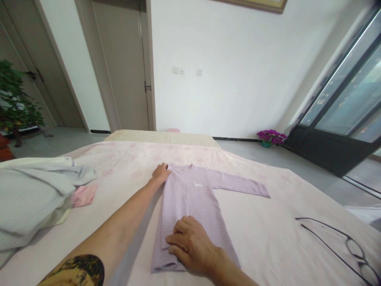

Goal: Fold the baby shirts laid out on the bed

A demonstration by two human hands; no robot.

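Note:
A lilac, finely striped long-sleeved shirt (202,202) lies spread on a pink-patterned bedsheet (262,222), its neckline away from me. Its right sleeve stretches out to the right, while the left side is folded inward over the front. At the left shoulder, my left hand (160,173) pinches the cloth with closed fingers. My right hand (195,244) is bent over the lower front, thumb and fingers closed at the end of the folded part; the palm side is hidden.
A pile of clothes (32,194) with a pink piece (85,195) lies on the left. Black-framed glasses (347,237) rest at the right front. Beyond the bed are a door (122,63), a potted plant (18,97) and purple flowers (271,136).

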